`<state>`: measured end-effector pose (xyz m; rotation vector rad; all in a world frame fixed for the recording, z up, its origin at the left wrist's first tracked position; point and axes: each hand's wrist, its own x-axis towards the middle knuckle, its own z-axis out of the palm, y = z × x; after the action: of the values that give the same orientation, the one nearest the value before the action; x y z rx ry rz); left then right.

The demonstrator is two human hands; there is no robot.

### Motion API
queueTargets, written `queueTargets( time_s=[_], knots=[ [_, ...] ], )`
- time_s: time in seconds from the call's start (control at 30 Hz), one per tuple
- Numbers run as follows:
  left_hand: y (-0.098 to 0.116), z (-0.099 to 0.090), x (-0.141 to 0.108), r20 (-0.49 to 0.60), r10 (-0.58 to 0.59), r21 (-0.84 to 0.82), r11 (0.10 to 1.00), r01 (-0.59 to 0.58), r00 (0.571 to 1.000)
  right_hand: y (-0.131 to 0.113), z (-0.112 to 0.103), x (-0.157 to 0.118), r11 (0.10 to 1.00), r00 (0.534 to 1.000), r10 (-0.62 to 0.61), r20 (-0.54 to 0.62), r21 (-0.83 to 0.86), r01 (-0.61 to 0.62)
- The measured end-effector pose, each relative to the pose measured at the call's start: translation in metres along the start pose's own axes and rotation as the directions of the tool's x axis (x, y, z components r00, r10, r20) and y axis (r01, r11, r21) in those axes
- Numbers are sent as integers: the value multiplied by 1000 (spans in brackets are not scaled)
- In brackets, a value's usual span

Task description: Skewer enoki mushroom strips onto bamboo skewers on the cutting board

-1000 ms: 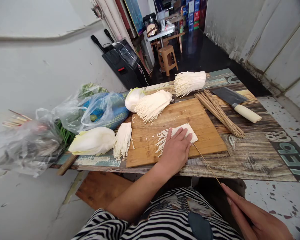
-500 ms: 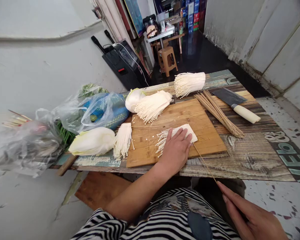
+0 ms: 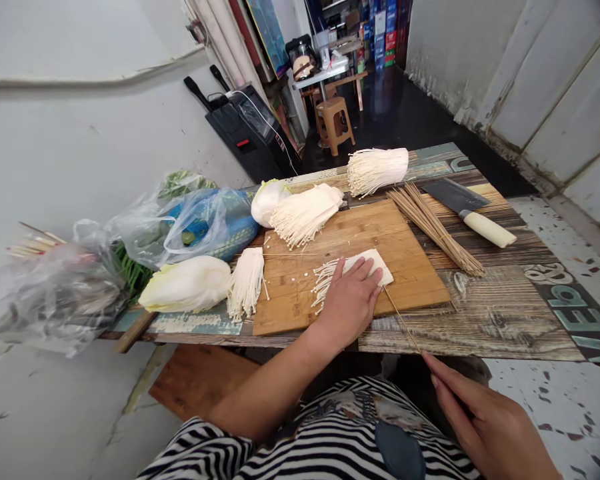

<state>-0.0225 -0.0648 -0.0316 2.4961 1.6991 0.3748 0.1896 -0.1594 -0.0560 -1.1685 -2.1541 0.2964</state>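
Surface: the wood-patterned surface [image 3: 505, 320] is spread with ingredients; the work is judged to be at an early stage.
Cutting board: the cutting board [image 3: 405, 243] is occupied by 1 enoki portion under work and a few scraps.
Napa cabbage: the nearer napa cabbage [image 3: 185, 285] is left whole, beside the board.
Cleaver: the cleaver [image 3: 470, 203] is laid aside, beyond the skewer bundle.
Skewer bundle: the bamboo skewer bundle [image 3: 440, 230] is largely unused, by appearance.
Enoki left: 2 larger bunches, the far enoki bunch [image 3: 380, 169] and the middle enoki bunch [image 3: 307, 210], are seen with no skewer.
Enoki likely done: a small enoki portion [image 3: 245, 283] is placed at the board's left edge; a thin stick is seen at its cut end, so threading is judged complete.
Enoki in work: the flattened enoki portion [image 3: 381, 265] is pressed to the board by the left hand [image 3: 350, 297], its grip spread flat, not clamped.
Held skewer: the bamboo skewer [image 3: 403, 317] is pinched in the right hand's [image 3: 485, 413] grip, 1 end at the cut edge; its depth cannot be told.
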Motion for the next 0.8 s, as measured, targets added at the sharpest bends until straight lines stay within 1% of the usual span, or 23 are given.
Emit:
queueTargets(
  time_s=[0.1,0.23,0.3,0.37,0.47,0.53,0.63,0.8],
  knots=[
    [-1,-1,1,5,-6,-5,1000,6,1000,1,2,2,1000,1000,-7,-2,-9,7],
    [0,-12,3,63,-2,-2,1000,2,998,2,2,3,999,1000,-21,-5,-28,21],
    [2,-17,4,82,-4,41,999,1,997,3,3,1,999,1000,-24,-8,-43,24],
    [6,-19,3,84,-37,124,992,27,996,4,3,-1,998,1000,-27,-10,-52,26],
    [11,-14,2,117,-115,224,971,87,986,5,3,-2,997,999,-33,-9,-63,33],
    [14,-10,3,156,-145,234,966,106,977,4,1,-2,997,999,-39,-14,-74,38],
    [16,-6,6,202,-153,213,971,109,967,3,-2,0,995,999,-51,-14,-89,49],
    [14,-6,6,218,-136,203,975,91,967,2,-3,4,993,998,-63,-14,-105,61]
  ],
)
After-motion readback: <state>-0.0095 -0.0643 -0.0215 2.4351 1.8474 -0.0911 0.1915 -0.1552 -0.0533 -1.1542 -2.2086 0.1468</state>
